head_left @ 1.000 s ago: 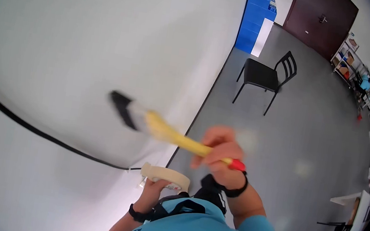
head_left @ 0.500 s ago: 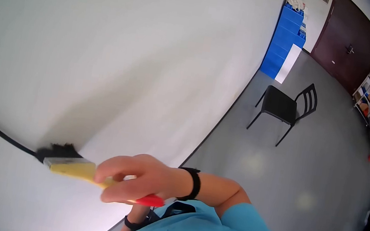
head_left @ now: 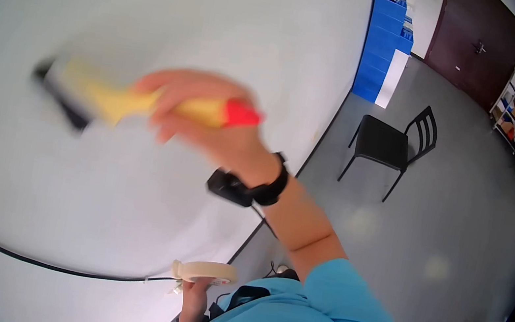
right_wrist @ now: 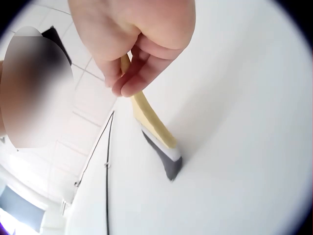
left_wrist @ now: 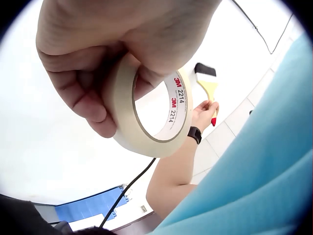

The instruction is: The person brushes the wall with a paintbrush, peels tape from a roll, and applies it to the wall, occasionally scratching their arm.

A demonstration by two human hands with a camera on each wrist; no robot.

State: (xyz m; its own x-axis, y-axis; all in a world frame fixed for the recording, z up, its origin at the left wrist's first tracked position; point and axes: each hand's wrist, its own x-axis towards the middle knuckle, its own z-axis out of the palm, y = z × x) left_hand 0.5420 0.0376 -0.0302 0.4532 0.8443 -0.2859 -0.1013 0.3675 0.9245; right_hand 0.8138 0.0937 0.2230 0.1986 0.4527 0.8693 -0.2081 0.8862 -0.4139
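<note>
A wide paintbrush (head_left: 98, 94) with a yellow handle, red end and dark bristles is gripped in my right hand (head_left: 236, 144), held up in front of the white wall (head_left: 151, 205). The right wrist view shows its bristles (right_wrist: 171, 169) close over the wall surface, with a shadow beside them. Lower down, near the body, my left hand (head_left: 193, 301) holds a roll of cream masking tape (left_wrist: 124, 122). In the left wrist view the thumb goes inside the ring and the fingers lie against its outside; "3M 2214" is printed on the core.
A black cable (head_left: 42, 264) runs along the wall low on the left. On the grey floor to the right stands a black chair (head_left: 383, 143). Stacked blue boxes (head_left: 381, 46) are against the wall farther off, near a dark red door (head_left: 475, 43) and a shelf rack (head_left: 510, 109).
The paintbrush first went left and down, its bristles splayed on the wall by the cable; now my right hand has raised it higher. My left hand keeps the tape roll.
</note>
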